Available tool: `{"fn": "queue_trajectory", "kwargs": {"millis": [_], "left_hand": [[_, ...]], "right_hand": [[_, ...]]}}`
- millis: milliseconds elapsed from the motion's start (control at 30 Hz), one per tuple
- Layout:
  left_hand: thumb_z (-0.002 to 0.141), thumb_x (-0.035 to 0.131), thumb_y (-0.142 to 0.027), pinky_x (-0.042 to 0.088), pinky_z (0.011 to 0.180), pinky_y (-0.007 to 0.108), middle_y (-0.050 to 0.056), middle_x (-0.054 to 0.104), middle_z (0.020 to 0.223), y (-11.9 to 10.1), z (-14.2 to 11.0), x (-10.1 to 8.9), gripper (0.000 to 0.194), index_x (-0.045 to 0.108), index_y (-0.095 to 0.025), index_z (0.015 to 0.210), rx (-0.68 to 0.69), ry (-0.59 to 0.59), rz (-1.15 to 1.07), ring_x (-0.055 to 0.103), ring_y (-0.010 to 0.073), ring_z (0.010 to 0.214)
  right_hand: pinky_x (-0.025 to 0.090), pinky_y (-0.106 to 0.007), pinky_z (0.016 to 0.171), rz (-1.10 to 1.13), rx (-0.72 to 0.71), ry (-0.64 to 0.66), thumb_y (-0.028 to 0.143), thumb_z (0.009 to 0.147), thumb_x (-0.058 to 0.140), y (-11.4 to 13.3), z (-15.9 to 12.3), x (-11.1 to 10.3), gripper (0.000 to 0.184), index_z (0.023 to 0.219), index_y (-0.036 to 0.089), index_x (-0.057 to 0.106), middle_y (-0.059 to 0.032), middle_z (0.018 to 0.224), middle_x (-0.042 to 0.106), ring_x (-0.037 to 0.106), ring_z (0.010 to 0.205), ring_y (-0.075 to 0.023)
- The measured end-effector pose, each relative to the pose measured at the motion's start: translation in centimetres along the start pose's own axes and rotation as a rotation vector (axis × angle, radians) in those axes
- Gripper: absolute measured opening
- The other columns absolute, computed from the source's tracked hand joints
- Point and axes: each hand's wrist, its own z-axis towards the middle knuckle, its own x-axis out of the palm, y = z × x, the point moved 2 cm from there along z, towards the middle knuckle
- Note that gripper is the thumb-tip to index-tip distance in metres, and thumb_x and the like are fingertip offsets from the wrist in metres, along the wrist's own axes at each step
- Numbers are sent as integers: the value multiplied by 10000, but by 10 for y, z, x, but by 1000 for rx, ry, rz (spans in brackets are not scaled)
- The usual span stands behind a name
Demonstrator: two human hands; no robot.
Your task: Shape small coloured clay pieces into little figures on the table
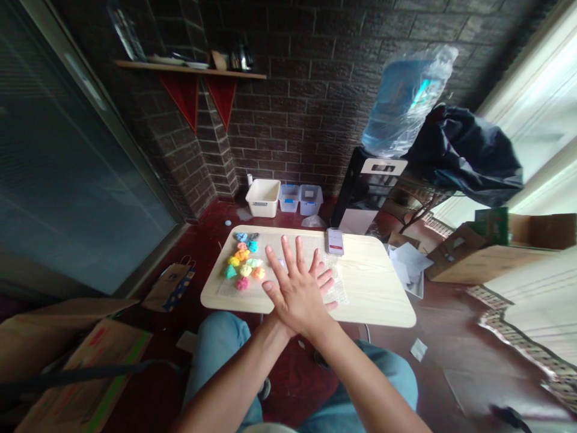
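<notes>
My right hand (298,294) is held above the near side of a small pale wooden table (374,282), its back toward me and its fingers spread wide. Crossed beneath it is my left hand (326,281); only several of its outstretched fingers show past the right side, and its palm is hidden. Neither hand holds anything. Several crumpled, clay-like lumps (244,270) in yellow, orange, green, blue and pink lie to the left of my hands. Under them a clear bubbly-looking sheet (225,290) covers part of the tabletop. A phone (335,241) lies at the table's far edge.
A white bin (263,198) and two clear plastic boxes (300,199) stand by the brick wall. Behind the table's right side is a water dispenser (369,192). Cardboard boxes (469,252) are at right, another carton (85,373) at lower left, and a paper bag (169,285) nearby.
</notes>
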Motion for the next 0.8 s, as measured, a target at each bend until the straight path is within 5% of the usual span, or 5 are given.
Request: {"fn": "queue_trajectory", "kwargs": {"millis": [167,333,500,700,800], "left_hand": [[929,242,-544,152,1152,491,23,322,1540,-18,9,-10,585,348,-299,1449,-441,161,45,182,256,1454],[910,155,-601,85,1160,502,-87,257,1561,6,4,-10,569,335,-432,1423,-127,29,71,61,235,1471],[909,196,-613,98,1115,578,54,363,1515,-5,7,-16,620,440,-317,1396,-423,118,106,166,314,1447],[897,215,-606,69,1164,504,-157,174,1571,-4,10,-16,536,278,-503,1419,-60,48,37,-15,210,1475],[875,167,-665,81,1142,556,-96,223,1570,5,9,-17,602,326,-456,1417,-181,73,27,34,240,1475]], "right_hand": [[29,-657,1106,-23,91,13,429,978,311,-16,-3,3,581,1513,264,154,-71,1597,107,23,1461,-340],[35,-642,1116,3,-59,42,500,953,355,2,-5,5,644,1512,318,94,-28,1603,65,-2,1459,-348],[0,-652,1109,-23,57,9,462,977,299,-12,6,2,596,1514,294,102,-47,1604,62,-5,1462,-336],[25,-638,1118,29,-54,42,497,956,346,-3,-5,8,635,1513,314,100,-25,1603,80,-9,1458,-354],[9,-637,1117,19,-26,7,474,964,339,-5,0,7,615,1511,321,102,-21,1604,67,-13,1460,-344]]}}
